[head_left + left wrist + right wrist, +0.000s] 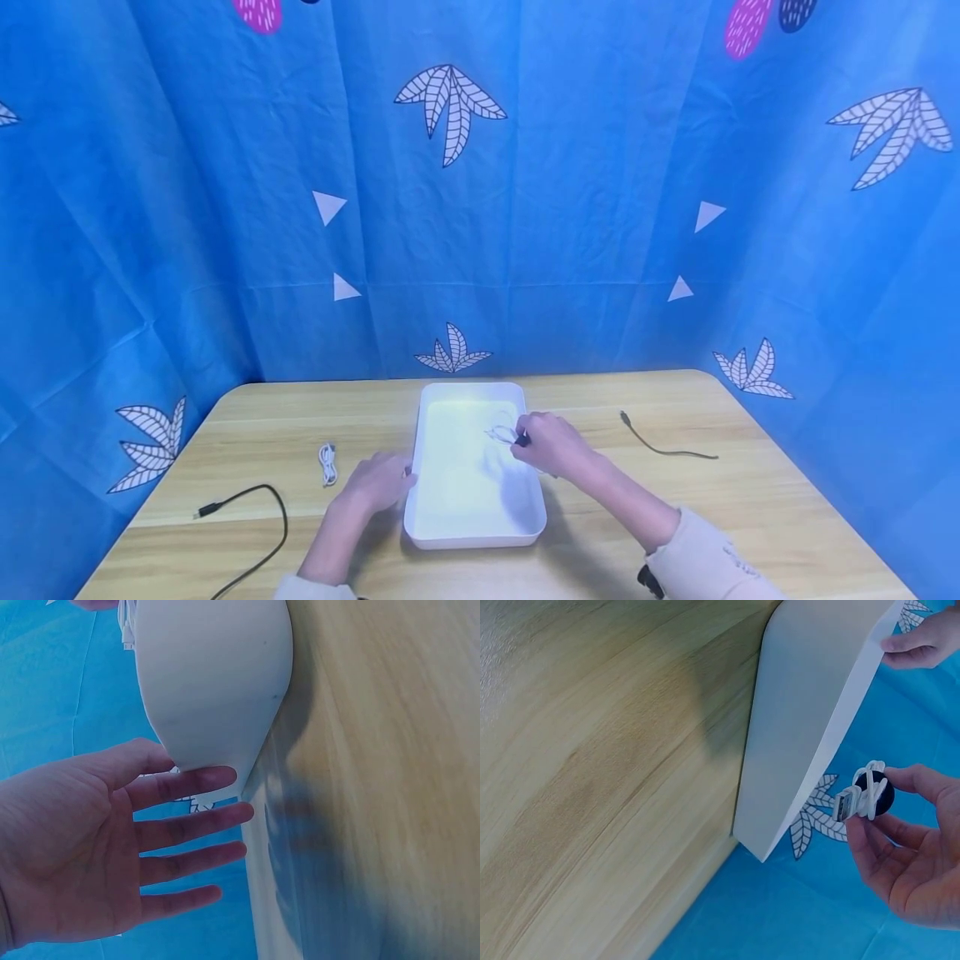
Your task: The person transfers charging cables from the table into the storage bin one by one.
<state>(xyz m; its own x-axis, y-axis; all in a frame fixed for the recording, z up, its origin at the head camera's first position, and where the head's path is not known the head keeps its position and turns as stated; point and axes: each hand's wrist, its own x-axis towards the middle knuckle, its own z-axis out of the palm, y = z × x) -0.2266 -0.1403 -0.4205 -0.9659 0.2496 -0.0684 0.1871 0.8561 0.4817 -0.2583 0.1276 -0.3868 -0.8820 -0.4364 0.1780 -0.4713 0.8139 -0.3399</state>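
A white rectangular tray [472, 537] lies on the table between my hands. At its left side my left hand [382, 482] pinches the rim between thumb and index finger, the other fingers spread straight, as the left wrist view shows. Over the tray's right rim, my right hand [555, 446] holds a coiled white USB cable [868, 787] between thumb and fingertips. A round black piece [886, 796] sits within the coil. The cable's metal plug [844, 806] points away from the palm, toward the tray.
A folded white cable [327, 464] lies left of the tray. Nearer the front left, a black cable [283, 512] curves toward the table's edge. Another thin dark cable [667, 452] is on the right. Behind the wooden table [600, 392] hangs a blue patterned curtain [480, 233].
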